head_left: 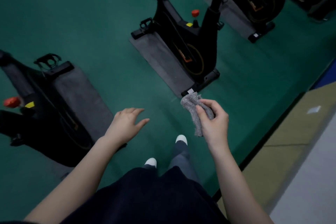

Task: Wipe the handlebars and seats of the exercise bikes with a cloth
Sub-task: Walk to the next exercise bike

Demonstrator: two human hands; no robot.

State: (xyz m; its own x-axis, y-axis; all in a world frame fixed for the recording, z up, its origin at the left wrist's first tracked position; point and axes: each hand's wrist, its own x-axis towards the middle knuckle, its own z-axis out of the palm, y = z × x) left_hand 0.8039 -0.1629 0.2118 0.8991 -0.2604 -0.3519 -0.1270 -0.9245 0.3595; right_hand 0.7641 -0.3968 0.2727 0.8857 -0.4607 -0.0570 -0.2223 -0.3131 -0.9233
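Note:
My right hand [213,120] grips a crumpled grey cloth [198,111] in front of me, above the green floor. My left hand [127,123] hovers beside it with fingers relaxed and holds nothing. Three black exercise bikes stand ahead: one at the left [41,107], one in the middle [183,42], one at the back right [254,2]. Only their frames, flywheels and pedals show; handlebars and seats are out of view. Neither hand touches a bike.
Each bike stands on a grey mat [161,60] over green flooring [91,32]. A black edge strip [272,129] borders the floor at the right, with tan and grey floor beyond. My white shoes [181,139] show below my hands.

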